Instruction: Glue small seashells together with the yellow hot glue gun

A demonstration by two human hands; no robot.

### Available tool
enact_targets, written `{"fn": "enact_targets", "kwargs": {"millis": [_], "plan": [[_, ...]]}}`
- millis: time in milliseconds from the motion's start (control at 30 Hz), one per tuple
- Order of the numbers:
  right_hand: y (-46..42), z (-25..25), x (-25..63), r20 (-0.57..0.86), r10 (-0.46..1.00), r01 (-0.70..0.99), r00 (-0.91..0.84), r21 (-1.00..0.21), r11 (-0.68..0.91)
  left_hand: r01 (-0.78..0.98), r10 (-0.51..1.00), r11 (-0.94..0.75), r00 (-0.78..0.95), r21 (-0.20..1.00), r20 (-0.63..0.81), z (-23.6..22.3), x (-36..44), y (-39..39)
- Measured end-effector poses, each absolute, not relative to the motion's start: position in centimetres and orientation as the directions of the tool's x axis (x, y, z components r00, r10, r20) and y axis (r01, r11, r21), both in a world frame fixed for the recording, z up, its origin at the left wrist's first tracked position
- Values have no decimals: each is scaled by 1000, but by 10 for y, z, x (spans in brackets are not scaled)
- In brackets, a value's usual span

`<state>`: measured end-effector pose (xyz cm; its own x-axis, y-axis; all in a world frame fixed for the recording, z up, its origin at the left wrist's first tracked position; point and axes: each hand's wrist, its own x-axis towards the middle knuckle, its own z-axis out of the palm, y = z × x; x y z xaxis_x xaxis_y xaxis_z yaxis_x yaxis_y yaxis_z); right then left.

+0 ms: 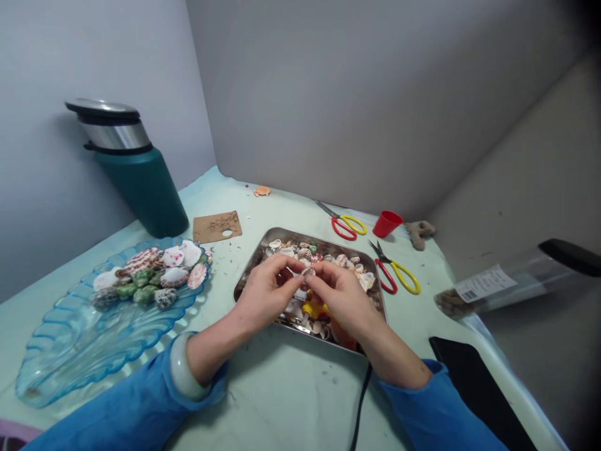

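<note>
Above a metal tray (244, 270) full of shells, my left hand (268, 283) and my right hand (342, 293) meet at the fingertips. Between them they pinch a small pale shell (307, 272), partly hidden by the fingers. Both hands are closed on it. Loose shells (345, 260) fill the tray around and below the hands. Something yellow (313, 309) lies among them, partly covered by my right hand. At the left, a blue glass dish (89, 344) holds several larger shells (174, 277) and green and grey stones (144, 294).
Behind the dish stands a green bottle (141, 188), near a brown card (216, 227). Two pairs of scissors, one farther back (345, 227) and one nearer (392, 272), lie beside a red cup (387, 223). A clear container (511, 285) and a black flat object (474, 382) are at the right.
</note>
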<state>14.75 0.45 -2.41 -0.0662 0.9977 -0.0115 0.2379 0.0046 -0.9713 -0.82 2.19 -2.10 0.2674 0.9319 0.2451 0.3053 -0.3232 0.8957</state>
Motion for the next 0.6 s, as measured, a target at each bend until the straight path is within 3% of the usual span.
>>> {"fn": "enact_targets", "kwargs": {"millis": [267,600], "plan": [[4,-29,147,53,997,260,-56,-963,66,339,923,-365,253,867,289,-24,-7,22],[3,-28,148,127,992,367,-10,-922,121,278,949,-273,238,921,209,-24,-7,21]]}}
